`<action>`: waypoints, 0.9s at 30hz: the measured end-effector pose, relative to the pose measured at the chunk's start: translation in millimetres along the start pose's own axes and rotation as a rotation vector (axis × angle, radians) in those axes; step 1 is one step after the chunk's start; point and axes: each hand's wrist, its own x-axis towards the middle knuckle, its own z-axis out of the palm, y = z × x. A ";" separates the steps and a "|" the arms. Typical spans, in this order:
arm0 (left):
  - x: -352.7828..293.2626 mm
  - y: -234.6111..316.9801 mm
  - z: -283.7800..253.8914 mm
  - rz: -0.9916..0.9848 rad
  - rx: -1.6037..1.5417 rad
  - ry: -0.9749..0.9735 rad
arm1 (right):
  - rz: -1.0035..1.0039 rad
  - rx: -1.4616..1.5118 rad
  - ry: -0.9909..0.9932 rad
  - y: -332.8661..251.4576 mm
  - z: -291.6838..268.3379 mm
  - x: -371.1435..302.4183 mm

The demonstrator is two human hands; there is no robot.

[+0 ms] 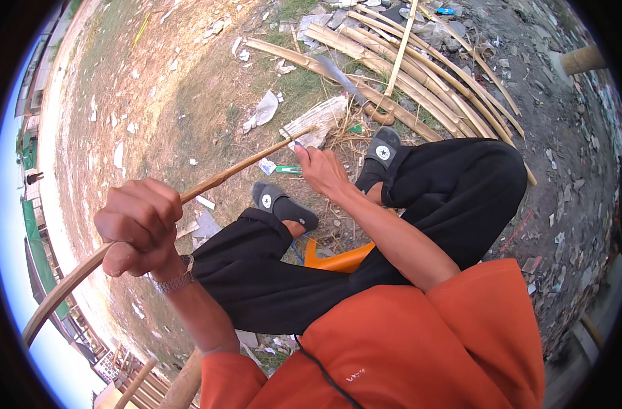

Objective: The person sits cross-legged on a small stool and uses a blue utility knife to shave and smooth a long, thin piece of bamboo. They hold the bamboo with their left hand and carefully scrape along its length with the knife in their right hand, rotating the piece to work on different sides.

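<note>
My left hand (pixel 142 223) is wrapped round a long, thin bamboo strip (pixel 222 176). One part of the strip curves off past the lower left; its other end reaches over a pale, weathered wood block (pixel 331 113) on the ground. Just below that end, my right hand (pixel 322 170) is closed, with a small dark bluish bit showing by the thumb. What it holds is mostly hidden by the fingers. Beyond the block lies a machete (pixel 346 83) with a curved brown wooden handle, resting across split bamboo. A small green and white object (pixel 288 170) lies near my right hand.
Several long split bamboo strips (pixel 427 75) lie in a pile at the far right. My sandalled feet (pixel 284 204) flank the work area. An orange plastic piece (pixel 338 260) shows between my legs. Litter and stones dot the dry grass, and a round post (pixel 582 60) stands right.
</note>
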 end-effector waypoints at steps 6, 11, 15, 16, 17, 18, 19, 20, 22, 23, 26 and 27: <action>1.8 -1.9 8.7 0.006 0.044 -0.029 | 0.218 -0.045 -0.017 43.1 18.2 19.5; 1.0 -1.3 1.4 0.014 -0.007 -0.001 | 0.304 0.025 0.016 51.5 18.8 18.5; -1.1 0.6 -5.8 -0.003 0.015 0.015 | -0.046 0.183 -0.088 9.9 -1.8 -7.4; -2.3 1.6 -6.7 -0.007 0.021 0.023 | -0.045 0.181 -0.080 5.6 0.9 -10.8; -4.1 2.6 -7.8 -0.011 0.028 0.030 | -0.044 0.180 -0.071 2.0 3.6 -13.8; -4.3 3.1 -9.1 -0.012 0.033 0.032 | -0.043 0.180 -0.056 -0.1 4.1 -14.5; -4.2 3.3 -9.5 -0.005 0.036 0.031 | -0.054 0.164 -0.042 2.1 4.7 -11.2; -4.0 3.3 -9.6 0.002 0.038 0.031 | -0.064 0.148 -0.027 7.2 6.5 -4.4; -6.0 2.7 -9.8 0.007 0.039 0.037 | -0.069 0.120 -0.009 13.1 7.8 0.3; -7.6 3.5 -11.2 0.008 0.041 0.043 | -0.069 0.108 -0.005 14.8 10.3 1.7; -7.9 3.6 -8.7 0.011 0.055 0.042 | -0.021 0.050 -0.014 14.8 10.8 7.2; -7.6 2.1 -6.6 0.014 0.056 0.041 | 0.006 0.022 -0.019 16.5 8.9 8.8</action>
